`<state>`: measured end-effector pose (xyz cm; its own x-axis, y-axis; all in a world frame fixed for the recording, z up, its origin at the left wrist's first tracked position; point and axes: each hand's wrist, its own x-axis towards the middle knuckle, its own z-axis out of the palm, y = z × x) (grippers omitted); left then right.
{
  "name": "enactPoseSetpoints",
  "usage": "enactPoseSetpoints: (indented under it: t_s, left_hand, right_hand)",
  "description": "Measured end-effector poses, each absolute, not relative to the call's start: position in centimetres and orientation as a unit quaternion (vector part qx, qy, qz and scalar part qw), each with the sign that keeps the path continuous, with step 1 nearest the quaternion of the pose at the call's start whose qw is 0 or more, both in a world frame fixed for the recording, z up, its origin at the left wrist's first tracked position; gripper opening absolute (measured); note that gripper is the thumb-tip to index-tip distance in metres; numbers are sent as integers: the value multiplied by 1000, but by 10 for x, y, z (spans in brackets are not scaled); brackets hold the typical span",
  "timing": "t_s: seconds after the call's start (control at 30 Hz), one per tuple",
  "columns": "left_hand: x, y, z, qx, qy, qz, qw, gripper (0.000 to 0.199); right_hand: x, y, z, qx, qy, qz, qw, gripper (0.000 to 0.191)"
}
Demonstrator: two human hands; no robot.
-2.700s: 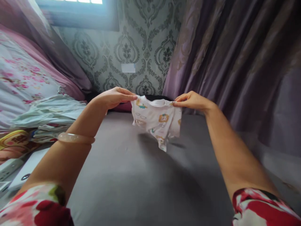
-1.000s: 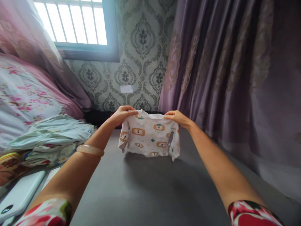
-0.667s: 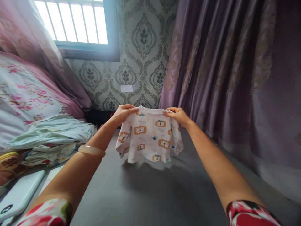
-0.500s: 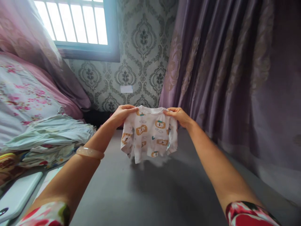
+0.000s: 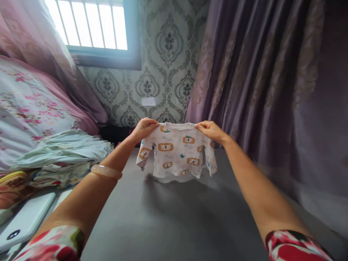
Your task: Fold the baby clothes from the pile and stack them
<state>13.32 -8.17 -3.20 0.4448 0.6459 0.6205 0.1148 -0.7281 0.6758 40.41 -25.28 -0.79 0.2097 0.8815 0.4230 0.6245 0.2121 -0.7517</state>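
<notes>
A small white long-sleeved shirt (image 5: 178, 152) with orange lion faces and green leaf prints hangs spread out at the centre of the view. My left hand (image 5: 145, 128) pinches its shoulder on the left, close to the neckline. On the other shoulder, the thumb and fingers of my right hand (image 5: 213, 131) are closed. The collar is stretched between both hands, and the sleeves droop at each side. Below it, a shadow falls on the grey surface (image 5: 174, 221). A pale bangle (image 5: 106, 171) circles my left forearm.
Piled at left are pale green cloth (image 5: 65, 148) and a floral bedspread (image 5: 32, 105). A white phone-like device (image 5: 27, 219) lies at lower left. A purple curtain (image 5: 244, 83) hangs at right, and patterned wallpaper (image 5: 168, 47) and a barred window (image 5: 92, 25) are behind.
My hands have moved slightly apart, pulling the shirt wider and flatter. Its hem has swung up a little, and more of the lion print shows.
</notes>
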Motion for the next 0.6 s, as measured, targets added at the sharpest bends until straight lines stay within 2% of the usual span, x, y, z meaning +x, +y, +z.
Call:
enactPoseSetpoints:
  t_s: [0.17, 0.33, 0.47, 0.6]
  left_hand:
    - [128, -87, -32, 810, 266, 506, 135, 30]
    - [116, -114, -29, 792, 248, 556, -50, 28]
    - [88, -147, -31, 761, 253, 573, -167, 32]
    - [51, -188, -30, 750, 251, 577, -206, 28]
  right_hand:
    - [400, -260, -7, -633, -634, -66, 440, 36]
    - [374, -294, -8, -605, -647, -217, 410, 39]
    - [347, -340, -5, -596, -653, -256, 392, 42]
    - [327, -383, 9, -588, -673, -242, 378, 41]
